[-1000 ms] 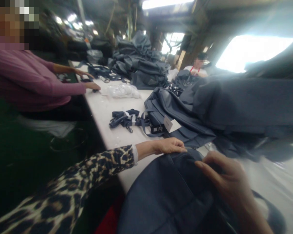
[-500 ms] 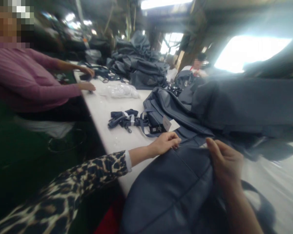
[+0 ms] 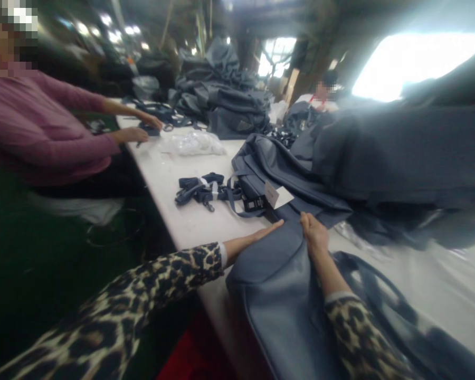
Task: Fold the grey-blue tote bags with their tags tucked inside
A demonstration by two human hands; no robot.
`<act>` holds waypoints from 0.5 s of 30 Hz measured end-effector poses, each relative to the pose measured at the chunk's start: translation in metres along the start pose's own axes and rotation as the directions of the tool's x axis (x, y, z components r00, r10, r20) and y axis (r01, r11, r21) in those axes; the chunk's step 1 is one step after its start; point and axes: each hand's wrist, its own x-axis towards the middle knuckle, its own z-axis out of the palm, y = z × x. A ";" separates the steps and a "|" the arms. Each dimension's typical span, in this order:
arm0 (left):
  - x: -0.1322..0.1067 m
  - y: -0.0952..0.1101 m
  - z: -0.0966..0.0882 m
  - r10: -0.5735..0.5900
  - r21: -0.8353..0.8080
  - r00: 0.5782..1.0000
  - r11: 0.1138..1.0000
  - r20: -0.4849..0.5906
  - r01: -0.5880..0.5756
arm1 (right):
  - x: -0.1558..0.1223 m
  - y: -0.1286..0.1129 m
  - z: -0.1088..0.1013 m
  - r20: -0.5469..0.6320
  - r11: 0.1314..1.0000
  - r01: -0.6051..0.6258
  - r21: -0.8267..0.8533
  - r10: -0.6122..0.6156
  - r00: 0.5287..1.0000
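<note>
Room: Big dim workshop, with small lamps far away and one very bright window (image 3: pixel 415 66) on the right side.

Change from before: My dark blue bag (image 3: pixel 277 311) is now turned narrow, and its top edge stands up between my hands. Before, it lay wider in front of me. Its long strap (image 3: pixel 364 279) now shows on the right of the bag, and my right sleeve (image 3: pixel 360 338) with leopard pattern has come into view.

My hands: They are close together but not touching each other. My left hand (image 3: pixel 261 230) is flat, with straight fingers, against the top edge of the bag. My right hand (image 3: pixel 314 235) pinches the same edge.

Bag place: It is on the near side of the long white table (image 3: pixel 170 179), directly under my hands.

Table: Past my hands lie a bundle of navy straps (image 3: pixel 203 191) and another blue bag (image 3: pixel 281 169) with a white tag (image 3: pixel 272 193). Farther away is a clear plastic bag (image 3: pixel 192 143). On the right, a large dark bag (image 3: pixel 399 153) is very near the camera and blurred.

Far end: A pile of bags (image 3: pixel 221 100) stands on the table.

Other people: One person in a pink sweater (image 3: pixel 43 121) sits on the left, with one hand (image 3: pixel 129 135) on the table. Another person in a white shirt (image 3: pixel 322 92) is far behind the bags.
</note>
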 end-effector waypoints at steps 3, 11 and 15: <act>-0.007 -0.002 -0.011 -0.009 0.053 0.997 0.998 -0.076 0.013 | -0.004 0.013 0.025 0.086 0.998 -0.034 -0.050 0.039 0.996; -0.134 0.070 -0.016 0.593 0.469 0.800 0.683 0.092 -0.560 | 0.007 0.026 0.011 0.196 0.993 0.116 -0.034 -0.108 0.975; -0.192 0.088 0.025 0.427 0.611 0.516 -0.116 0.742 -0.783 | -0.007 0.014 -0.055 0.258 0.980 0.193 0.043 -0.197 0.946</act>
